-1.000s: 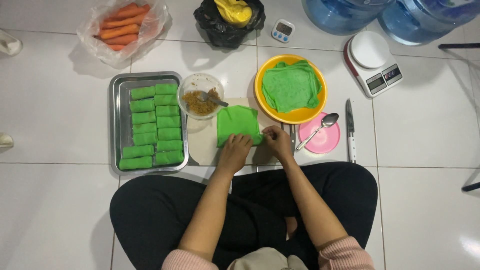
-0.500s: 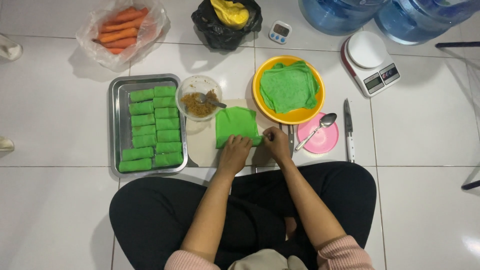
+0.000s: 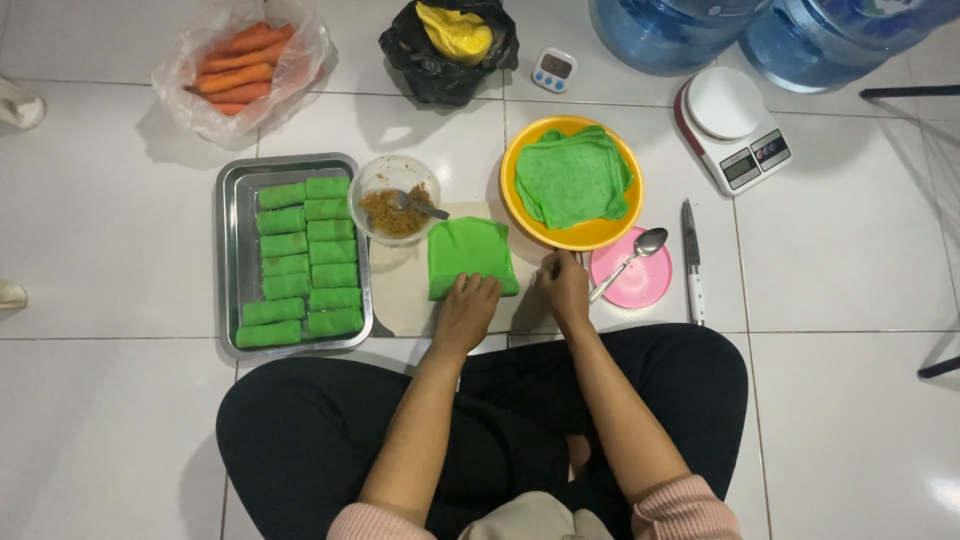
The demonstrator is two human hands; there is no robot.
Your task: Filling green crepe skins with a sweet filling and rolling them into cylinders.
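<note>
A green crepe (image 3: 468, 253) lies on a pale cutting board (image 3: 402, 292) on the floor, its near edge folded over. My left hand (image 3: 467, 308) presses down on that folded near edge. My right hand (image 3: 565, 287) rests just to the right of the crepe, on the board's right edge, fingers curled, apparently holding nothing. A yellow plate (image 3: 608, 228) stacked with flat green crepes (image 3: 572, 178) sits beyond my right hand. A clear bowl of brown filling (image 3: 396, 208) with a spoon stands left of the crepe.
A metal tray (image 3: 229, 262) holds several rolled green crepes (image 3: 298, 262). A pink lid with a spoon (image 3: 632, 272), a knife (image 3: 691, 262), a kitchen scale (image 3: 732, 128), a timer (image 3: 553, 70), a black bag (image 3: 447, 40), bagged carrots (image 3: 238, 65) and water jugs (image 3: 680, 28) surround me.
My right hand has drawn away from the crepe's right side toward the board's edge. My left hand stays on the folded near edge.
</note>
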